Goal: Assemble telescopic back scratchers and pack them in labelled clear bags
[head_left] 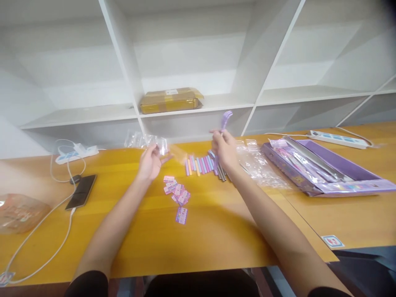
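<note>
My right hand (225, 150) is closed around a purple fork-like stick (227, 119), whose curved, pronged end points up and whose lower end shows beneath the fist. My left hand (150, 163) pinches a clear plastic bag (161, 145) that trails off to the left. Between and below the hands lies a row of short pink, blue, purple and orange sticks (199, 166). Dark grey sticks (221, 173) sit at its right end, partly behind my right hand. Nearer to me, several small pink and purple printed cards (177, 190) lie loosely piled, with one card (181, 215) apart.
More clear plastic bags (258, 165) lie right of my right hand, beside an open purple box (309, 167) with wrapped items. At left are a phone (81, 192) with white cables, a power strip (77, 154) and an orange bag (21, 212). A taped parcel (170, 100) rests on the shelf.
</note>
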A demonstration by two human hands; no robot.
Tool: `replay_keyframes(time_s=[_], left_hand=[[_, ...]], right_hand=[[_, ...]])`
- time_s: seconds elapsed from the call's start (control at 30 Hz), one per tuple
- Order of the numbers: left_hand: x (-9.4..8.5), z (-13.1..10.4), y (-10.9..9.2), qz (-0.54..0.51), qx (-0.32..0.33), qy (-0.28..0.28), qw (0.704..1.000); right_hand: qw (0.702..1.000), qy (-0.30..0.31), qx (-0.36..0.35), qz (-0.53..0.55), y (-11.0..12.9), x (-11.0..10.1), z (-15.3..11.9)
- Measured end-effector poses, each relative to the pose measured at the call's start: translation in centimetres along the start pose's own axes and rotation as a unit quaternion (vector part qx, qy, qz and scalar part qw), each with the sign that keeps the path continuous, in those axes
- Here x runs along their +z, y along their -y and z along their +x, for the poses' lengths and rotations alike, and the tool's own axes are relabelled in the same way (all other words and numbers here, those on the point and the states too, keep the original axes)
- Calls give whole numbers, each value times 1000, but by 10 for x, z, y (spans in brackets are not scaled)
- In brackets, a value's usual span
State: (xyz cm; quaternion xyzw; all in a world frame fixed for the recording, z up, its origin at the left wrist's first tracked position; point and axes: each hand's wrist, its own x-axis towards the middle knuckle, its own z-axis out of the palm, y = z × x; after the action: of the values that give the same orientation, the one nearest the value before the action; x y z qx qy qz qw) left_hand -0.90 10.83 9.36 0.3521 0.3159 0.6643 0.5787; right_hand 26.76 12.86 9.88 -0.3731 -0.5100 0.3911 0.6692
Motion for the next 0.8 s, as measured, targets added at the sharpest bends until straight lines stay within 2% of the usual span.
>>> replay_keyframes(time_s=[0.17, 0.3, 0.37, 0.43, 0.53, 0.6, 0.67, 0.8], left_hand=[[-4, 1, -14, 36, -17, 16, 999], [-5, 2, -16, 43, 3, 13, 999], [-4, 2, -16, 43, 7, 15, 999], [-2, -1, -15, 40, -3, 33, 999], [4, -9, -10, 74, -32, 103, 991], [8, -16, -3, 123, -46, 144, 981], [12, -19, 5, 156, -44, 141, 977], [13, -18, 14, 162, -20, 99, 982]], right_hand=[[991, 62, 61, -102, -18, 25, -20], [966, 191, 172, -32, -25, 33, -30], [955, 223, 198, 9, -25, 35, -32], [953, 222, 201, 36, -26, 38, -34], [957, 207, 194, 60, -29, 43, -38], [955, 221, 187, 67, -31, 45, -40], [949, 250, 178, 70, -33, 46, -43], [941, 282, 170, 74, -33, 47, -48]])
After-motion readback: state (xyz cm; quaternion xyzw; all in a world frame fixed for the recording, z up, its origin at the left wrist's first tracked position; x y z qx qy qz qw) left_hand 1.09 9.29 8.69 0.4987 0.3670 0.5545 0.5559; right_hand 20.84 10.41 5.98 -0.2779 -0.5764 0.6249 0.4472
